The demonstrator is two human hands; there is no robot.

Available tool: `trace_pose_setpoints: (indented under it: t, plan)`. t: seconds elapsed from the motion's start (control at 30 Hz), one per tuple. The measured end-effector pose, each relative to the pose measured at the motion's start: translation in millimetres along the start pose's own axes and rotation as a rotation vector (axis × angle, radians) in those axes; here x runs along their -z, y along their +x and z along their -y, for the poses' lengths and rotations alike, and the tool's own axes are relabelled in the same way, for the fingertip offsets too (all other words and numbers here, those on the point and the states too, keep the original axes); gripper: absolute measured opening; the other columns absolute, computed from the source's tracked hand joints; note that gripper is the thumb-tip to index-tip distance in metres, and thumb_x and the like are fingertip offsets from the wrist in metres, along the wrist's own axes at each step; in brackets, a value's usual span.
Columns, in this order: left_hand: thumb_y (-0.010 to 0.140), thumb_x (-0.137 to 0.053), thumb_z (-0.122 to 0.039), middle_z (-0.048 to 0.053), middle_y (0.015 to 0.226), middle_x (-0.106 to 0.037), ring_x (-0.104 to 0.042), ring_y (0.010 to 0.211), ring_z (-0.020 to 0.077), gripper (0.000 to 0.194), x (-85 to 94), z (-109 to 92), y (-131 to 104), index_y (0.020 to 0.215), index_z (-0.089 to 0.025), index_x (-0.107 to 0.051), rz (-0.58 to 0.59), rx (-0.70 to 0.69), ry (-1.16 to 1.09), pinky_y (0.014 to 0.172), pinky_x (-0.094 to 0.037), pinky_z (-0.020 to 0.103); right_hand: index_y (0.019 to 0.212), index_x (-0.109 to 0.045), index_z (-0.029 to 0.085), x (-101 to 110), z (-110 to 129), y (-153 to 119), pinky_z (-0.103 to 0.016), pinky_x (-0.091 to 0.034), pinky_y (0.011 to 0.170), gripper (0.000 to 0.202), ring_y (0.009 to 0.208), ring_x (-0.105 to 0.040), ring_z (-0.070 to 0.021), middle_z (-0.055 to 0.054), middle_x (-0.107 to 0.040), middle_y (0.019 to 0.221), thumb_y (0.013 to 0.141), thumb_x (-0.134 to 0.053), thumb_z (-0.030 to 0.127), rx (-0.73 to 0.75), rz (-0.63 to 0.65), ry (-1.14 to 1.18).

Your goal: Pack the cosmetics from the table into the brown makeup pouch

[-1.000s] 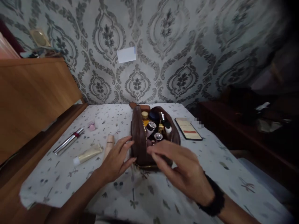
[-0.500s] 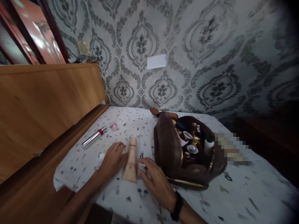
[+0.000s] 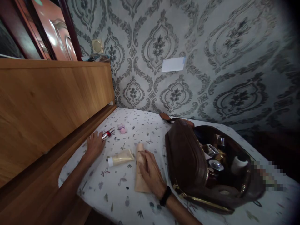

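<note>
My left hand (image 3: 95, 144) lies over the lower part of a slim silver cosmetic tube with a red band (image 3: 108, 133), fingers curled around it; only the tube's upper end shows. My right hand (image 3: 151, 171) grips a beige squeeze tube (image 3: 140, 181) from its right side, thumb and fingers over its upper half. The beige tube lies on the patterned white sheet with its cap away from me. Between the hands lies a smaller yellowish tube with a white cap (image 3: 120, 157). A small pink-capped item (image 3: 122, 128) is just beyond the silver tube.
To the right stands an unzipped brown bag (image 3: 181, 153) holding several bottles and jars. A wooden board (image 3: 58, 93) borders the sheet on the left. Patterned wallpaper with a white paper (image 3: 173, 64) is behind. A blurred flat item (image 3: 269, 176) lies right of the bag.
My left hand has moved left, from beside the beige tube to the silver tube, uncovering the yellowish tube. My right hand has closed on the beige tube. The view has turned left.
</note>
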State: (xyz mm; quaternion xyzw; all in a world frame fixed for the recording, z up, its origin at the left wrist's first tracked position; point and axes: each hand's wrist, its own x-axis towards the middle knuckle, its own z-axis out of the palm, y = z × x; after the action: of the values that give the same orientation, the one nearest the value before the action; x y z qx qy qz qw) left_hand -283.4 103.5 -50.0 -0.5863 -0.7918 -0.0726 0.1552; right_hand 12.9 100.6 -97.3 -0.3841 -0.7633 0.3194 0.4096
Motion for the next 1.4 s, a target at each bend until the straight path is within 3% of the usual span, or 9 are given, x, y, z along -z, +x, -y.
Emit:
trace_pose_setpoints:
  t: [0.1,0.2,0.4,0.53,0.87,0.97,1.07,1.23,1.4]
  plan:
    - [0.093,-0.047,-0.025,0.017,0.127,-0.052,-0.047,0.116,0.0325,0.034,1.9,-15,15,0.125,-0.016,-0.055,-0.045,-0.133,-0.033,0.097,-0.039,0.045,0.125,-0.053,0.022,1,-2,2,-0.045,-0.042,0.108,0.036,0.127,-0.049,-0.026,-0.012,-0.053,0.132,0.092,-0.045,0.036,-0.021,-0.023,0.043]
    - [0.095,-0.044,-0.025,0.014,0.127,-0.053,-0.048,0.116,0.0286,0.036,5.0,-40,35,0.13,-0.02,-0.053,0.026,-0.273,-0.116,0.096,-0.041,0.039,0.123,-0.054,0.022,3,-3,2,-0.043,-0.047,0.102,0.036,0.12,-0.055,-0.0253,-0.012,-0.054,0.13,0.093,-0.046,0.04,-0.093,-0.042,0.092]
    - [0.098,-0.04,-0.038,0.013,0.115,-0.058,-0.056,0.105,0.028,0.037,-6.9,-82,62,0.129,-0.025,-0.055,0.166,-0.264,-0.136,0.087,-0.045,0.038,0.12,-0.055,0.022,7,-1,0,-0.037,-0.054,0.088,0.036,0.107,-0.061,-0.0233,-0.011,-0.058,0.123,0.091,-0.049,0.044,-0.168,-0.038,0.166]
    - [0.097,-0.042,-0.034,0.014,0.111,-0.06,-0.057,0.104,0.0287,0.032,-16.3,-86,66,0.118,-0.022,-0.062,0.183,-0.239,-0.139,0.085,-0.046,0.038,0.119,-0.056,0.021,6,-1,-1,-0.036,-0.053,0.09,0.034,0.106,-0.061,-0.0223,-0.01,-0.06,0.118,0.092,-0.048,0.041,-0.132,-0.052,0.166]
    - [0.095,-0.04,-0.028,0.013,0.102,-0.06,-0.058,0.099,0.0278,0.033,-24.5,-75,62,0.118,-0.023,-0.063,0.092,-0.243,-0.22,0.082,-0.045,0.039,0.118,-0.058,0.022,9,2,-1,-0.035,-0.054,0.089,0.03,0.104,-0.063,-0.022,-0.01,-0.063,0.116,0.092,-0.049,0.036,-0.126,-0.073,0.177]
    - [0.091,-0.044,-0.027,0.007,0.093,-0.062,-0.059,0.089,0.0221,0.029,-23.9,-68,65,0.112,-0.023,-0.063,0.062,-0.262,-0.497,0.081,-0.045,0.034,0.116,-0.058,0.022,12,5,1,-0.036,-0.052,0.092,0.03,0.106,-0.062,-0.0222,-0.01,-0.063,0.115,0.092,-0.05,0.037,-0.141,-0.062,0.21]
    - [0.088,-0.044,-0.031,0.001,0.086,-0.062,-0.057,0.08,0.0169,0.027,-19.7,-63,71,0.106,-0.021,-0.062,0.11,-0.267,-0.88,0.074,-0.044,0.028,0.114,-0.06,0.021,13,7,3,-0.036,-0.051,0.093,0.031,0.105,-0.062,-0.0222,-0.01,-0.064,0.114,0.091,-0.051,0.04,-0.16,-0.065,0.265]
    - [0.086,-0.047,-0.045,0.002,0.082,-0.063,-0.058,0.073,0.0159,0.036,-7.0,-66,73,0.108,-0.018,-0.058,0.374,-0.172,-1.383,0.061,-0.042,0.024,0.111,-0.062,0.022,15,4,3,-0.038,-0.051,0.093,0.034,0.107,-0.063,-0.0237,-0.01,-0.066,0.113,0.09,-0.054,0.047,-0.213,-0.105,0.398]
    - [0.088,-0.048,-0.045,-0.001,0.071,-0.062,-0.056,0.062,0.0136,0.033,4.9,-77,62,0.107,-0.018,-0.052,0.586,-0.229,-1.562,0.059,-0.043,0.024,0.113,-0.063,0.022,16,-2,5,-0.042,-0.049,0.098,0.042,0.114,-0.061,-0.026,-0.011,-0.066,0.12,0.085,-0.06,0.053,-0.276,-0.23,0.488]
